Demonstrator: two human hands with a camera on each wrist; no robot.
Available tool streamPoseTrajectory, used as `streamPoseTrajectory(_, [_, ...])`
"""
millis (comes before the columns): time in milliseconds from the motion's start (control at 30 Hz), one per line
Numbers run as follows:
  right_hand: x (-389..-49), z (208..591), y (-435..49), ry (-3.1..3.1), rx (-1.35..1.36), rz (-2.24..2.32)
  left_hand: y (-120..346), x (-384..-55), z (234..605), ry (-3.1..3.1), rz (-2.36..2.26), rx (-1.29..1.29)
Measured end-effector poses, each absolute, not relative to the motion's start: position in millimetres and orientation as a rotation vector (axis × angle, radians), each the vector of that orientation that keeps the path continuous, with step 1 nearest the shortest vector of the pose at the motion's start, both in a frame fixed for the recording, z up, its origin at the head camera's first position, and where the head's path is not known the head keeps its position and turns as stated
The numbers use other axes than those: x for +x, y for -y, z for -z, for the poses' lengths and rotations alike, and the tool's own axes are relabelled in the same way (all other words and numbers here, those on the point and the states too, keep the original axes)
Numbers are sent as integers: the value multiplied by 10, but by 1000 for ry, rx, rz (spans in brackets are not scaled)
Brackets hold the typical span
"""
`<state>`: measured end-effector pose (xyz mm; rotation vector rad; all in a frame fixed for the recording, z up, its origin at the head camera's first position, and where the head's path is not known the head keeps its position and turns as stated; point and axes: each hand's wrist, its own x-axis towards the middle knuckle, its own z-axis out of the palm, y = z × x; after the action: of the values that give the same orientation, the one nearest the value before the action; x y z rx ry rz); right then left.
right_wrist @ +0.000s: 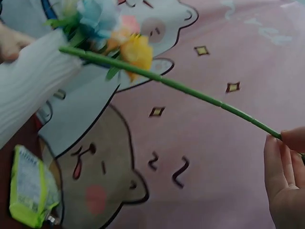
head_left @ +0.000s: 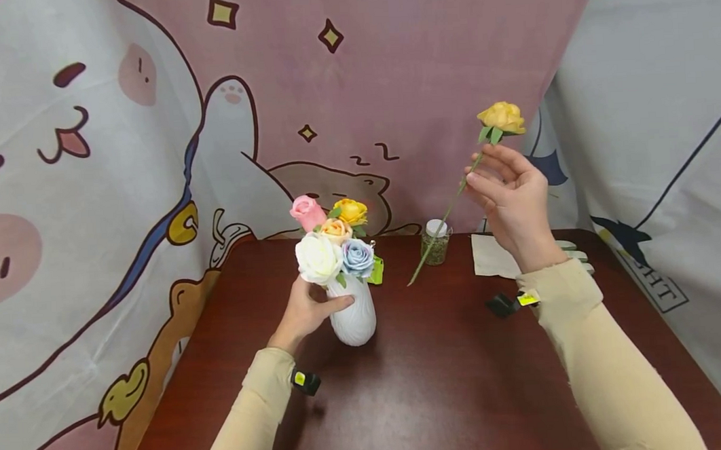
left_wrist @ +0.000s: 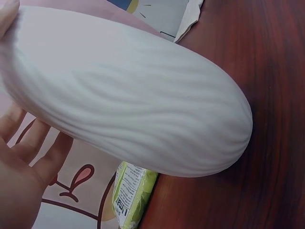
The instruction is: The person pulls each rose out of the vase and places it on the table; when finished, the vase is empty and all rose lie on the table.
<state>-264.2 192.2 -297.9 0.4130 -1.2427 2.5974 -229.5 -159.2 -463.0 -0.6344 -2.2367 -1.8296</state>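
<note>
My left hand (head_left: pixel 304 309) grips the ribbed white vase (head_left: pixel 354 320) near its neck, thumb across the front. The vase tilts slightly on the table. Out of its mouth come a white rose (head_left: pixel 318 258), a blue rose (head_left: pixel 358 258), a peach one, a pink rosebud (head_left: pixel 307 213) and a yellow flower. Raised to the right, my right hand (head_left: pixel 515 200) pinches the green stem (right_wrist: pixel 190 92) of another yellow flower (head_left: pixel 502 118) just below its bloom. That stem slants down to the left, its lower end apart from the vase in the head view.
Behind the vase is a bright green packet (left_wrist: pixel 136 193). A clear jar with a white lid (head_left: pixel 437 228) and green contents stands at the table's back. Farther right lie a pale cloth (head_left: pixel 492 255) and gloves (head_left: pixel 577 254). Printed fabric (head_left: pixel 426 79) hangs around the dark red table (head_left: pixel 418 398).
</note>
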Motion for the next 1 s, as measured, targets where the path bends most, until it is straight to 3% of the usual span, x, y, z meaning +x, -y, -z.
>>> streamPoseTrajectory(1000, [-2654, 4522, -1806, 2194, 232, -2430, 1553, -2262, 4693, 2101, 1942, -616])
